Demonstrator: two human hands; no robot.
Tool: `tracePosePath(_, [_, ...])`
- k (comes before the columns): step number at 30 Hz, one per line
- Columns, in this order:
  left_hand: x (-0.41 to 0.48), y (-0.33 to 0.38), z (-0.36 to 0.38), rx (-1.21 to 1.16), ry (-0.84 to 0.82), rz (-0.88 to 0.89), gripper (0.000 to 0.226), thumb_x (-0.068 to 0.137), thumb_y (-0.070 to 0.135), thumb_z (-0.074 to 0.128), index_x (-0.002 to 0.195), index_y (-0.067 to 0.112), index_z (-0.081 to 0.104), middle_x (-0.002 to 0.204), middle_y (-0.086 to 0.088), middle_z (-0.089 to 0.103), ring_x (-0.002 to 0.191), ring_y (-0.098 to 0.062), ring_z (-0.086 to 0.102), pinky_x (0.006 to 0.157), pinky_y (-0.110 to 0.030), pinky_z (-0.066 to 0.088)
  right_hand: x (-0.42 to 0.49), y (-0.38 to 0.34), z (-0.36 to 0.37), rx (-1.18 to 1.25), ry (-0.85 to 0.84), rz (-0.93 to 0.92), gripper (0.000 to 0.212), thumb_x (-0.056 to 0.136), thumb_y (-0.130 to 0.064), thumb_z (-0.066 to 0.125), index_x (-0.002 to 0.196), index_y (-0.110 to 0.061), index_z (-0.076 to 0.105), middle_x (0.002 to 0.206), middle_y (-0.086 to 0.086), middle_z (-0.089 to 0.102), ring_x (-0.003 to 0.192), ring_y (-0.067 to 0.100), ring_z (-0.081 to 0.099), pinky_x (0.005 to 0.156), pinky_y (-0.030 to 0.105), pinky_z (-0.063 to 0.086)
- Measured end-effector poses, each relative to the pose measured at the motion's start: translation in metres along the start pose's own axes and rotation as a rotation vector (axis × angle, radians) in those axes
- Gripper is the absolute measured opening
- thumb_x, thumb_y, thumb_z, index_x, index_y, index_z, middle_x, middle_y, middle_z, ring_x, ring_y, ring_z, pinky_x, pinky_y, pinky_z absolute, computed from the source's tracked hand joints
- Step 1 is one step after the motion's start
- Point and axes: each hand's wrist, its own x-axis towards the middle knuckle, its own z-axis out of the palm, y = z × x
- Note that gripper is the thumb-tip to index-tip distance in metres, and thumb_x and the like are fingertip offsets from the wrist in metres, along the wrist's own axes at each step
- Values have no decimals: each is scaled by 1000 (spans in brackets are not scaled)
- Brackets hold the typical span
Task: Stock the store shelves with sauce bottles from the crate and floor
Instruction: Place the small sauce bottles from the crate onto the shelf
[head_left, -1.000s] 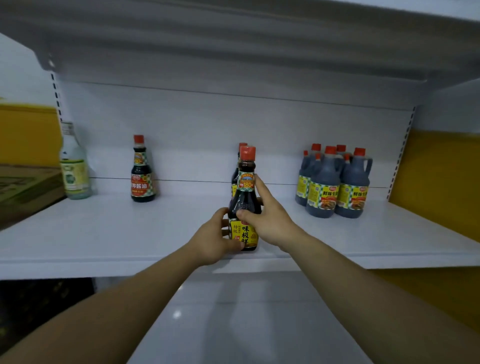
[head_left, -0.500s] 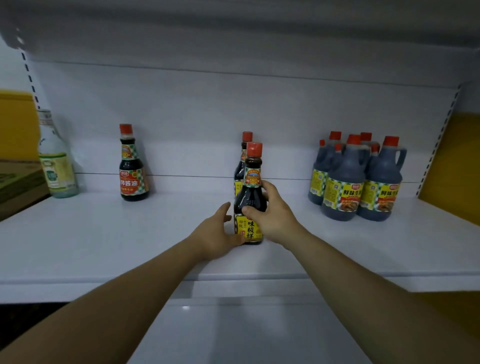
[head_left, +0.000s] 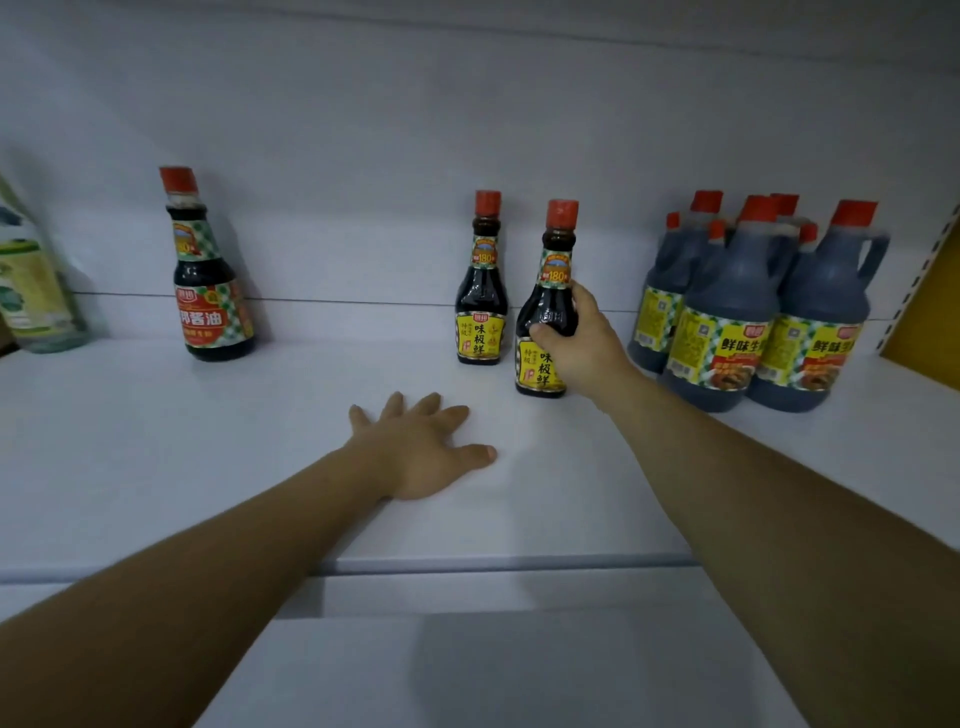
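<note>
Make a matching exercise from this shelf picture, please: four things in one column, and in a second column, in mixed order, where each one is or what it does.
1 left hand
2 right hand
3 handled jugs
4 pale bottle

a stands at the far left of the shelf
b lies flat on the shelf, holding nothing
c grips a yellow-label bottle
d grouped at the right

Pairs: 1-b, 2-c, 3-d, 4-a

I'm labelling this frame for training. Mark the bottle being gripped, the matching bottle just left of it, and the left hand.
gripped bottle (head_left: 536, 368), head view, on its yellow label.
matching bottle (head_left: 480, 338), head view, on its yellow front label.
left hand (head_left: 421, 452), head view, on the back of the hand.
</note>
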Motion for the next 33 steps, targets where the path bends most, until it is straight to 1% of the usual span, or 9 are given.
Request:
tracePosePath(5, [0,1,1,-12,5,-6,75,82,79,25,148,45,13,160,11,4,148,-27,-1,112,-61,-1,23,10,12,31,-27,-12,62,93,-16,61,148,-24,31,125,1,56,108,18,55,90,31,42])
tracePosePath(8, [0,1,1,-19,13,-3,75,82,78,25,148,45,13,160,11,3,148,-26,-1,113,-61,-1,34,15,17,48,-17,-9,64,94,-18,60,148,-28,30,130,4,56,110,21,56,88,31,43])
tracePosePath(12, [0,1,3,-23,12,-3,75,82,78,25,148,45,12,160,11,3,148,-25,-2,114,-60,-1,43,20,21,67,-8,-2,65,95,-16,58,151,-27,26,129,3,55,103,16,54,82,28,41])
tracePosePath(16, [0,1,4,-36,19,-7,76,81,79,26,147,46,13,160,12,3,148,-24,-2,114,-59,-2,52,26,23,80,-3,11,67,96,-17,57,152,-29,21,135,3,53,108,17,54,84,30,42])
tracePosePath(22, [2,2,4,-29,21,-8,76,80,79,25,147,46,13,160,12,3,148,-23,-3,114,-59,-2,66,31,26,112,-19,27,68,96,-16,56,152,-28,21,137,2,51,115,20,53,86,31,42])
tracePosePath(27, [3,2,5,-31,20,-9,76,80,79,26,147,46,14,160,12,4,148,-24,-2,114,-58,-1,70,34,30,146,-25,47,65,98,-14,53,152,-29,19,140,3,49,117,19,51,85,29,42])
tracePosePath(30, [4,1,6,-40,23,-9,77,79,80,27,147,46,15,160,12,5,148,-24,-1,114,-59,-2,67,30,30,138,-38,68,69,98,-17,53,154,-29,13,146,3,44,126,23,48,92,33,43])
tracePosePath(31, [4,0,6,-47,25,-11,77,79,80,27,147,46,15,160,12,5,148,-24,-1,114,-59,-2,63,26,29,134,-50,77,75,97,-21,55,155,-29,8,151,3,38,132,25,44,99,36,41])
tracePosePath(33, [4,-1,6,-57,29,-10,77,79,80,28,146,46,17,160,12,7,148,-24,0,114,-60,-1,53,18,27,99,-50,123,92,91,-38,61,154,-30,-5,161,2,20,143,26,30,114,45,31])
